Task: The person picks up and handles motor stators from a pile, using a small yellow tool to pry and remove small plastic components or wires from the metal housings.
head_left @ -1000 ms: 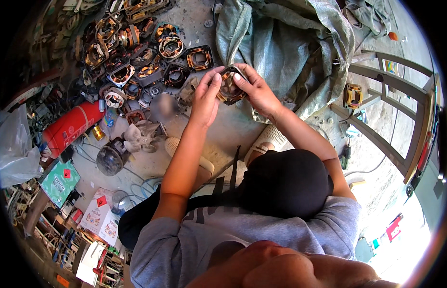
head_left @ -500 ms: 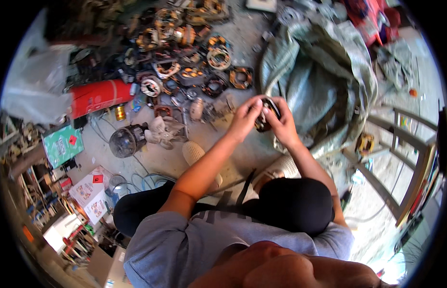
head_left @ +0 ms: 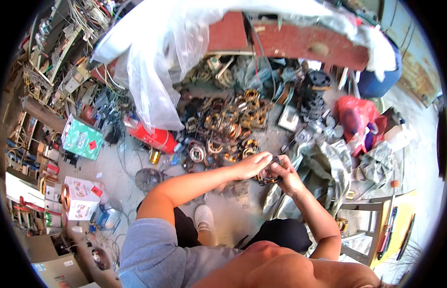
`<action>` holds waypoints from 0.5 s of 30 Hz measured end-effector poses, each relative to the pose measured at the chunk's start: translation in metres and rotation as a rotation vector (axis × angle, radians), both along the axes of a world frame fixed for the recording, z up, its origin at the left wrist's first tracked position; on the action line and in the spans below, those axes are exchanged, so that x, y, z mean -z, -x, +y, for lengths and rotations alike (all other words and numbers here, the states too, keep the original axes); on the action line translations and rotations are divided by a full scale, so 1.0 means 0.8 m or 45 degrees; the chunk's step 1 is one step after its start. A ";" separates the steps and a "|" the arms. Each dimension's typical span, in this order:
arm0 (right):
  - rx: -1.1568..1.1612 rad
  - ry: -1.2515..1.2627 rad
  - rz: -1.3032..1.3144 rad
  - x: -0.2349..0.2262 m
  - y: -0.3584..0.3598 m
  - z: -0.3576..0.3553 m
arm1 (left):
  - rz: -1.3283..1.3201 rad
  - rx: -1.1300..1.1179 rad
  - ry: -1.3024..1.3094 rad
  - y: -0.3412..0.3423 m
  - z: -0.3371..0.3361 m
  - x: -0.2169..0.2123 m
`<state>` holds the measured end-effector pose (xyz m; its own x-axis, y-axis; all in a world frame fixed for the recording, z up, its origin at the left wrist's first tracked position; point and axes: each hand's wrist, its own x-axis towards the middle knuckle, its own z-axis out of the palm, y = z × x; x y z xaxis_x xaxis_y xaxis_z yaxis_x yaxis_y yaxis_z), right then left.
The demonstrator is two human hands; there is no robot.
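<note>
Between my two hands is a small motor stator, a dark frame with brownish windings inside. My left hand is closed at its upper left edge, the fingers pressed together near the top. My right hand grips the right side, its thumb lying across the front. Part of the stator is hidden behind the fingers. Just beyond it lies a heap of other stators with copper windings. A grey-green woven sack stands close to my right hand.
A red cylinder lies left of the heap, under clear plastic sheeting. A green box and a white box are at the left. At the right stand a wooden stool with tools on it and a red plastic bag.
My view has tilted up, bringing the red bench and plastic sheeting into sight. The stator stays in both hands, which have shifted around it and turned it somewhat.
</note>
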<state>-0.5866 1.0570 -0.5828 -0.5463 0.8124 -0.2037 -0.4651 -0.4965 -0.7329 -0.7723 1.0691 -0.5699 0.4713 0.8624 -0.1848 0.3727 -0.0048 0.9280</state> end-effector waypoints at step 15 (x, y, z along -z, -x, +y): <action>0.043 -0.385 -0.754 -0.043 0.063 0.065 | -0.431 -0.425 0.165 0.036 0.028 -0.026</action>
